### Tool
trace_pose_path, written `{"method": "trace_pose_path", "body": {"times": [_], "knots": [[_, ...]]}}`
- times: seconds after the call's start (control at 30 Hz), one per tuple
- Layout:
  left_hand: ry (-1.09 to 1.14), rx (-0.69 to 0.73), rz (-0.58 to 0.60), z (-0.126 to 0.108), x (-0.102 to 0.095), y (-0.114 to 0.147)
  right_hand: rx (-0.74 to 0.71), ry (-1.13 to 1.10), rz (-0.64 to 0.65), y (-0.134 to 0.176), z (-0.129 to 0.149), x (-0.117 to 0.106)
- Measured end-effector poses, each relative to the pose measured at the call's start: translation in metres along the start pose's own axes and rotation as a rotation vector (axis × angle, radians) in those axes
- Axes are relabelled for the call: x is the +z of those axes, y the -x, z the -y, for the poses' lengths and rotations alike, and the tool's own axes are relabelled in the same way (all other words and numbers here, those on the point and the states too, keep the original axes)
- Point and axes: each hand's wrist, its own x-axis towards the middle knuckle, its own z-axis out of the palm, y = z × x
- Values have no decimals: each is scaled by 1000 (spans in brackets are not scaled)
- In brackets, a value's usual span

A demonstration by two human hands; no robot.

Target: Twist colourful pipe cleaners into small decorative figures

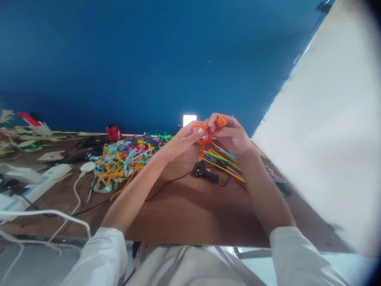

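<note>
Both hands meet above the table, closed on an orange pipe-cleaner figure point(220, 120). My left hand point(190, 135) pinches its left part, where a short orange strand lies over the fingertips. My right hand point(233, 133) grips the thicker, rolled part, with the fingers curled round it. One orange strand hangs down between the hands. Below it on the table lies a black glue gun point(205, 171) with a thin black cable. The inner side of the figure is hidden by my fingers.
A tangled heap of coloured pipe cleaners point(127, 163) lies to the left. Straight pipe cleaners point(228, 159) lie under my right forearm. Farther left are a white power strip point(44, 182), white cables and a red container point(113, 133). A blue wall point(149, 59) rises behind the table point(190, 218).
</note>
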Motion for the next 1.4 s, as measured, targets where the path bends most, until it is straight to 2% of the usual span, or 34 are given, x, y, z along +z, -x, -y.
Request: {"method": "trace_pose_path", "body": {"times": [0.13, 0.27, 0.37, 0.43, 0.57, 0.7, 0.77, 0.93, 1.0, 1.07, 1.2, 1.3, 1.4], "knots": [[35, 74, 44, -1, 0, 2, -95, 28, 13, 2, 5, 0], [-69, 141, 94, 1, -1, -1, -65, 83, 189, 3, 8, -3], [-112, 123, 126, 4, -2, -2, -72, 76, 275, 3, 10, -2], [-49, 69, 146, 4, -2, -1, -86, 57, 231, 4, 12, 2], [4, -50, 122, -2, 2, 3, -100, 121, 33, 3, 12, 7], [-68, -60, -85, -6, 5, 4, -222, 294, -222, -3, 5, 1], [-88, -47, -172, -6, 4, 4, -217, 320, -293, -3, 3, -3], [-402, 17, -354, -6, 0, 3, -78, 412, -247, 2, 12, -4], [-523, 35, -382, -7, -1, 3, -68, 510, -202, 4, 17, -1], [-545, 36, -389, -7, -1, 3, -79, 637, -158, 5, 19, 1], [-336, 20, -339, -6, 0, 2, -105, 810, -138, 4, 16, 1], [-98, -14, -233, -5, 1, 0, -111, 825, -162, 3, 12, 0], [-35, -48, -206, -4, 1, 0, -115, 801, -167, 2, 10, 0]]}}
